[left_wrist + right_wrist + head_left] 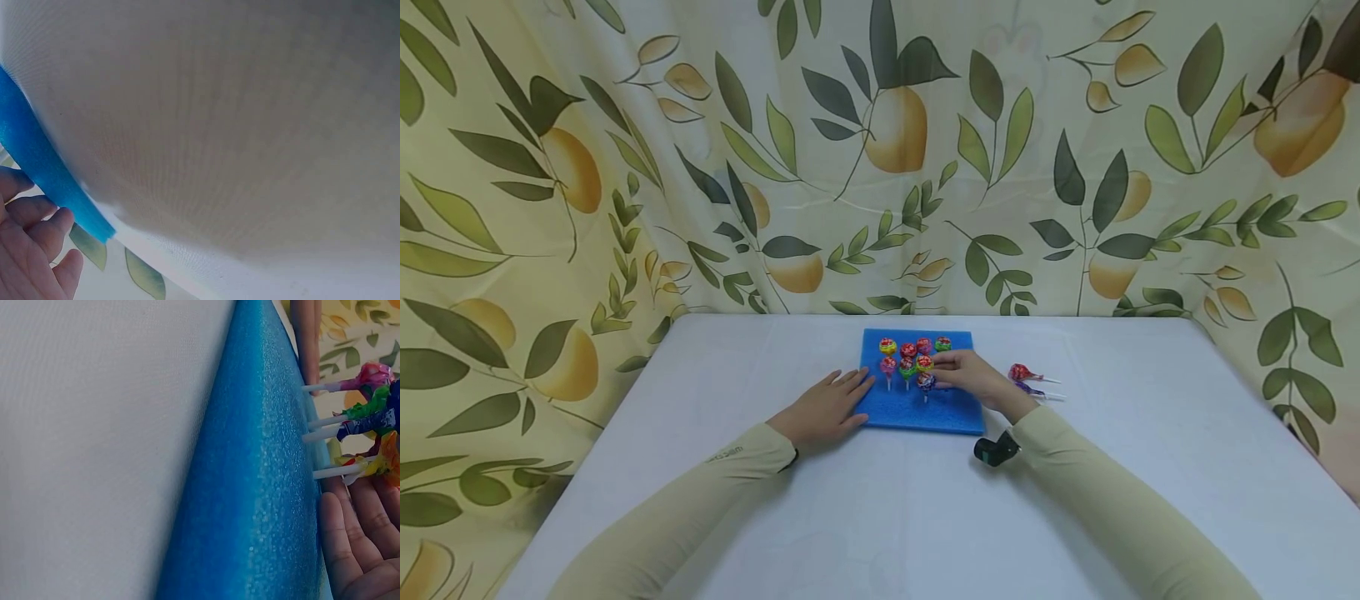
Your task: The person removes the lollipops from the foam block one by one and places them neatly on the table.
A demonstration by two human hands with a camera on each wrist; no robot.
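A blue foam board (895, 408) lies on the table, with several wrapped lollipops (888, 367) standing upright in it on white sticks. My right hand (973, 377) reaches in from the board's right side and pinches a yellow-and-red lollipop (924, 363). In the right wrist view that yellow lollipop (387, 464) has its stick against the foam, beside the fingers (369, 512); the exact contact is partly hidden. With fingers spread, my left hand (826, 408) rests at the board's left edge. The left wrist view shows the hand (34, 234) against the foam's side (50, 169).
Right of the board, a red lollipop (1022, 372) and a purple lollipop (1028, 388) lie on the white tablecloth (880, 517). A black device (996, 450) sits at the right wrist. Behind the table hangs a fruit-patterned curtain (700, 167).
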